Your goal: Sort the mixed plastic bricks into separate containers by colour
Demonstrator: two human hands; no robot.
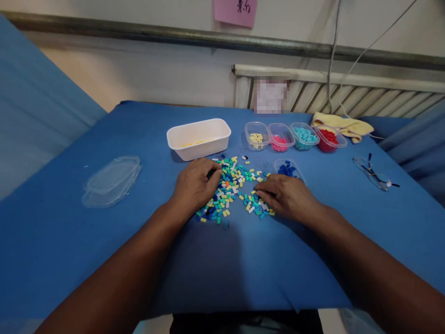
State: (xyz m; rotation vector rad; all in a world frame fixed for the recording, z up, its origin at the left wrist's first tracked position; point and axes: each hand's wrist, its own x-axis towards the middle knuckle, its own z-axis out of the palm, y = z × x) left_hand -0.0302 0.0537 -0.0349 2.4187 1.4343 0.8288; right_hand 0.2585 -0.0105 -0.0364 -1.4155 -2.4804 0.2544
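A loose pile of small toy building bricks [228, 189] in green, yellow, white, teal and dark blue is spread on the blue tablecloth [139, 241]. My left hand [196, 183] rests at the pile's left side, thumb and fingers curled together; whatever they hold, if anything, is hidden. Over the right part of the pile, my right hand [290, 195] has its fingertips pinched together among the bricks. What lies between them is too small to make out. Just behind that hand stands a clear tub holding dark blue bricks [285, 169], partly covered by it.
A white plastic bin [205, 149] with some yellow pieces stands behind the pile. To its right is a row of clear tubs with cream [256, 139], pink [279, 142], turquoise [304, 135] and red bricks [327, 138]. Clear lids [111, 182], eyeglasses [375, 177] and a yellow cloth [344, 123] lie around.
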